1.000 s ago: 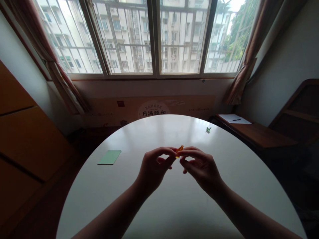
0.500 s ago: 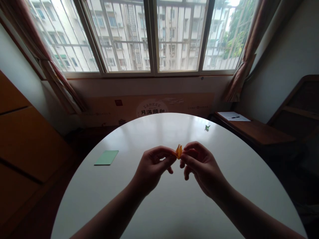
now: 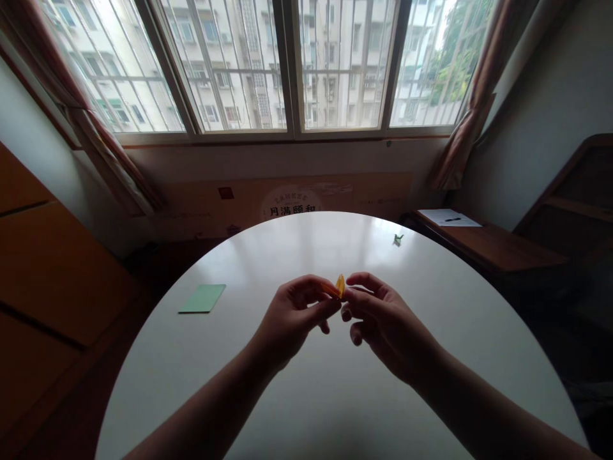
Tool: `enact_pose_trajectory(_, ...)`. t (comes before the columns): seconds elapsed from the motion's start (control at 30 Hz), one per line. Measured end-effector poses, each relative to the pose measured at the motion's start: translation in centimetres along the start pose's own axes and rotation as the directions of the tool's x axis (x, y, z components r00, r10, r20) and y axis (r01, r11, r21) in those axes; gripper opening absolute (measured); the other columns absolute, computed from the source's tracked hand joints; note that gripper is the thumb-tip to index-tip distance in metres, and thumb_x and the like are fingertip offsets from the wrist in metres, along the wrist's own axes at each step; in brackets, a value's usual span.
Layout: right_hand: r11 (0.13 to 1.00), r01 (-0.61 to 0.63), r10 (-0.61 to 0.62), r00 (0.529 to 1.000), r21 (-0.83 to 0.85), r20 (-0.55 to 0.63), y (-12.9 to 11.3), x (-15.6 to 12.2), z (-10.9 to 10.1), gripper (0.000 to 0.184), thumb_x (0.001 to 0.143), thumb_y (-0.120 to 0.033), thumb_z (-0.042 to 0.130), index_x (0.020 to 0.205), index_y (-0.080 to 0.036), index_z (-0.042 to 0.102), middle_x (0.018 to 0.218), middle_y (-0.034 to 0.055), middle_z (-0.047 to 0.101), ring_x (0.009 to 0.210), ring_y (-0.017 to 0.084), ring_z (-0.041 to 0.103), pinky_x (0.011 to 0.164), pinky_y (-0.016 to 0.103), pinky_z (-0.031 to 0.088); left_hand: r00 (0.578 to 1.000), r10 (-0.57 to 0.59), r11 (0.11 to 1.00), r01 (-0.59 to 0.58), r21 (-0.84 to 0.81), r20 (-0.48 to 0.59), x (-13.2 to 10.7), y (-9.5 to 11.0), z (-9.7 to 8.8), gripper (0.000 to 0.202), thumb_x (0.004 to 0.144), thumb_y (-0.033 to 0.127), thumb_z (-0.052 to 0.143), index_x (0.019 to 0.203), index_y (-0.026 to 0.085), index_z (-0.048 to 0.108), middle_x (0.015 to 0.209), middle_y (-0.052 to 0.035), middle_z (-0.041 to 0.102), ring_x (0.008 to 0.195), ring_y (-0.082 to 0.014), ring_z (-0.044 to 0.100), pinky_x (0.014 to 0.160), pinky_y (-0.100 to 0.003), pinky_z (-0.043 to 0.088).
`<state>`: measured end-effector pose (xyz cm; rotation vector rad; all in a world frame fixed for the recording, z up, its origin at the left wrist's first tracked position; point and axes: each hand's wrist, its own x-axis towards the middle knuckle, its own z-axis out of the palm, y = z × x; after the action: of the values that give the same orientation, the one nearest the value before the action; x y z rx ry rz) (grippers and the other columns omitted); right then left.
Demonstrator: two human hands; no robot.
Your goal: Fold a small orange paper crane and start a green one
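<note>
Head view: both my hands meet above the white table (image 3: 287,402), near the middle, with one piece of work between them.
Orange paper (image 3: 340,285): located at my fingertips, raised off the tabletop. It is small and creased. One narrow part stands upright; another leans left along my forefinger.
Left hand (image 3: 293,319): thumb and forefinger pinch the orange paper near its lower end. Remaining fingers curl beneath.
Right hand (image 3: 385,316): thumb tip at the right side of the orange paper, forefinger raised apart from the thumb, other fingers loosely bent. Whether these fingertips also pinch the paper is not clear.
Folding, done: I judge the orange paper well advanced, since it is compact and has separate pointed parts.
Folding, left: the orange paper appears unfinished, as its parts stand unevenly and it remains between my fingers. Exact folds are too small to read.
Green figure (image 3: 398,239): small folded piece, set down near the far right edge of the table, clear of both hands. Judged complete.
Green paper (image 3: 202,299): lies flat at the left side of the table, well apart from my left hand. No folds visible; judged unworked. Single sheet or stack: not clear.
</note>
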<state>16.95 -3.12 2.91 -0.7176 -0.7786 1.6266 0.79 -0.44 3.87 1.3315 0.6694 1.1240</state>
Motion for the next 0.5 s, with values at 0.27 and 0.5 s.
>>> enact_pose_trajectory(0.27,0.988,0.101,-0.1,0.995,-0.113,0.008,0.1,0.1,-0.26,0.03,0.072,-0.031,0.088,0.091,-0.022,0.066,0.078,-0.0022,0.067,0.068,0.014,0.064,0.041,0.016,0.049,0.973,0.231,0.943,-0.227,0.245,0.012,-0.3,0.08,-0.17,0.005,0.079,0.02,0.079,0.081,0.017,0.075,0.083,-0.0043,0.068,0.068,-0.0147,0.062,0.048,-0.021,0.053)
enact_pose_trajectory(0.5,0.949,0.231,-0.226,0.973,-0.214,0.048,0.34,0.18,-0.77,0.031,0.075,-0.028,0.085,0.099,-0.023,0.065,0.084,0.0012,0.072,0.069,0.016,0.066,0.043,0.018,0.051,0.961,0.27,0.911,-0.275,0.308,0.058,-0.38,0.15,-0.43,0.005,0.081,0.015,0.075,0.084,0.019,0.076,0.09,-0.0044,0.07,0.068,-0.0149,0.067,0.051,-0.023,0.054)
